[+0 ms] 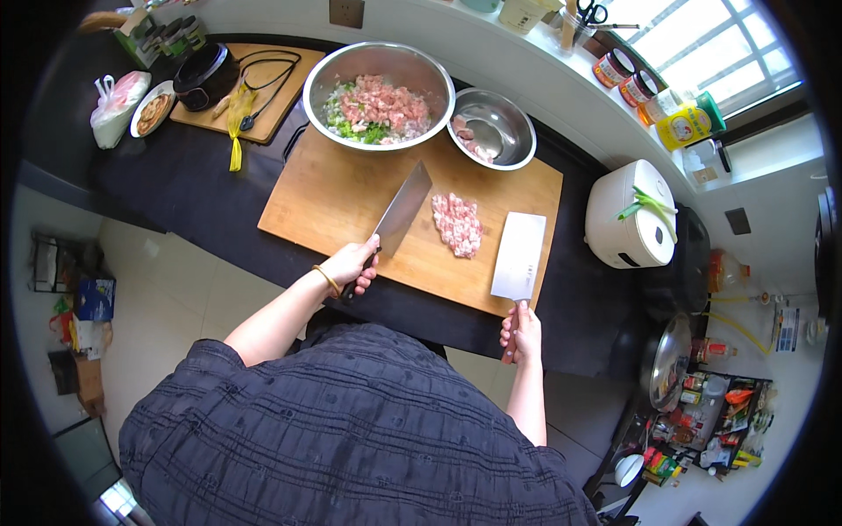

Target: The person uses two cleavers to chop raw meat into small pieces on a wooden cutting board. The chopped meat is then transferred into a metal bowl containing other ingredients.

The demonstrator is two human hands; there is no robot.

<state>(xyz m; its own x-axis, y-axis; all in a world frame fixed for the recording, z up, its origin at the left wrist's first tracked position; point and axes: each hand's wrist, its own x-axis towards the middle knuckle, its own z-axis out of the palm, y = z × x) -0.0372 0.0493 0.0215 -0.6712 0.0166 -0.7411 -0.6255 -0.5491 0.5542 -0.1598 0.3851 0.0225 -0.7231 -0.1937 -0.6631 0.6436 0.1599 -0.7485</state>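
Observation:
My left hand (355, 266) is closed round the black handle of a cleaver (406, 208), whose blade slants up and to the right over the wooden cutting board (324, 197). In my right hand (523, 333) is a second cleaver (519, 256) with a brown wooden handle, its broad pale blade over the board's right side. A patch of chopped pink meat (457, 225) lies on the board between the two blades, apart from both. Behind it, a large steel bowl (443, 83) holds minced meat and chopped greens. Beside that, a smaller steel bowl (524, 131) contains a few meat pieces.
A white rice cooker (627, 228) with green onion on its lid stands right of the board. At the far left are a second board (289, 66), a black pot with a cord (206, 77), a plate of food (153, 109) and a plastic bag (118, 110). Jars (638, 88) line the windowsill.

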